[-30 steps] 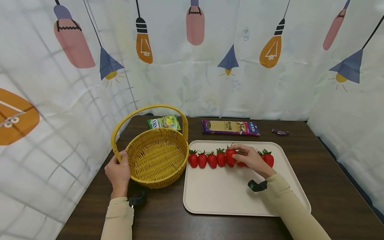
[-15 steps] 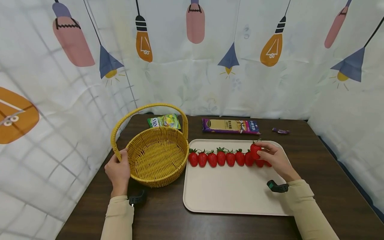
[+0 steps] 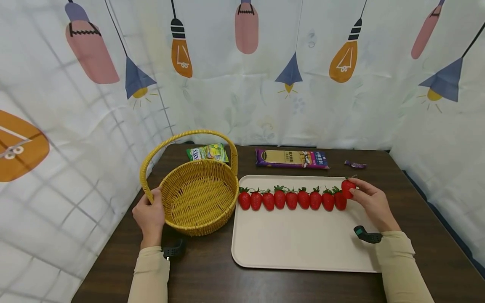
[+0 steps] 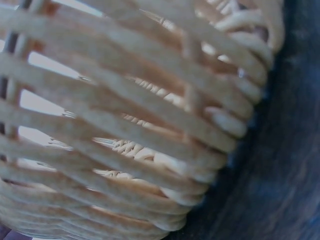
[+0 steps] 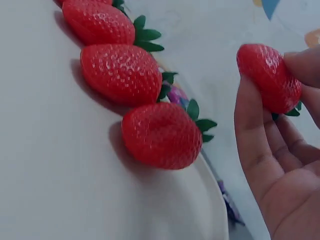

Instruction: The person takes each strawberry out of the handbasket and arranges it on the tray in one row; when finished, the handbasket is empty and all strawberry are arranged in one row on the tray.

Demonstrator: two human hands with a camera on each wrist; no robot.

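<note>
On the left, my left hand [image 3: 149, 219] grips the yellow woven basket [image 3: 201, 229] where its handle meets the rim. The basket tilts toward me and shows its bare inside; the left wrist view is filled by its weave [image 4: 130, 115]. My right hand [image 3: 373, 206] pinches a red strawberry [image 3: 347, 189] between thumb and fingers at the right end of a row. In the right wrist view this held strawberry [image 5: 267, 75] is raised off the tray. Several strawberries [image 3: 291, 200] lie side by side along the back of the beige tray [image 3: 295, 240], leaves pointing away from me.
Behind the basket lies a green snack bag [image 3: 207, 153]. A long purple packet [image 3: 291, 159] rests beyond the tray, with a small purple wrapped candy [image 3: 355, 164] to its right. Printed curtains [image 3: 242, 101] hang behind the dark wooden table [image 3: 212, 273].
My right hand has carried its strawberry rightward, from over the middle of the row to the row's right end. The left hand and basket have stayed put.
</note>
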